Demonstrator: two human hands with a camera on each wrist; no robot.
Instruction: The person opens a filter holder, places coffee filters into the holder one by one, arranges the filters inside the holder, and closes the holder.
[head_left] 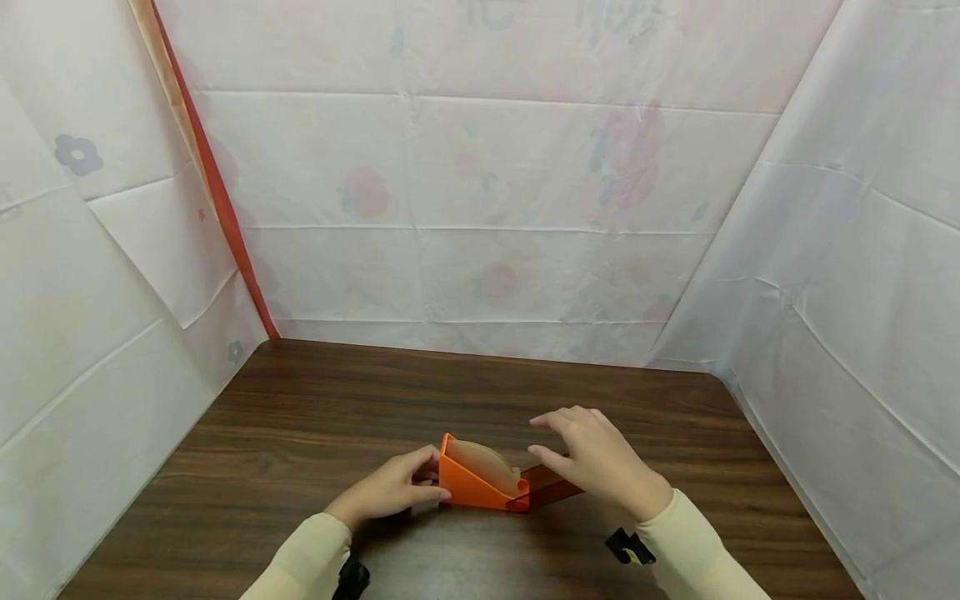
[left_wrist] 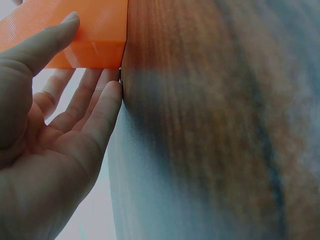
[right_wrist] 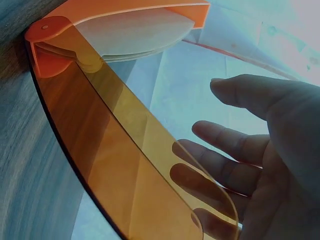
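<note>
A small orange case (head_left: pixel 476 481) with a sloping side stands on the table. Thin tan rounded leaves (head_left: pixel 486 462) sit inside it. From a pivot at its low right end, translucent amber blades (right_wrist: pixel 130 150) are swung out, two of them plain in the right wrist view. My left hand (head_left: pixel 386 490) holds the case's tall left end, thumb (left_wrist: pixel 55 37) on the front face; the other fingertips are hidden behind the case. My right hand (head_left: pixel 600 458) hovers over the blades, its fingers spread and loosely bent. Some of these fingers (right_wrist: pixel 215 165) show through the amber.
The dark wood-grain table (head_left: pixel 360 392) lies under everything. White printed sheets (head_left: pixel 465 208) hang behind and on both sides. A red strip (head_left: pixel 217 192) runs down the back left corner. Black wrist straps (head_left: pixel 628 547) show at the sleeves.
</note>
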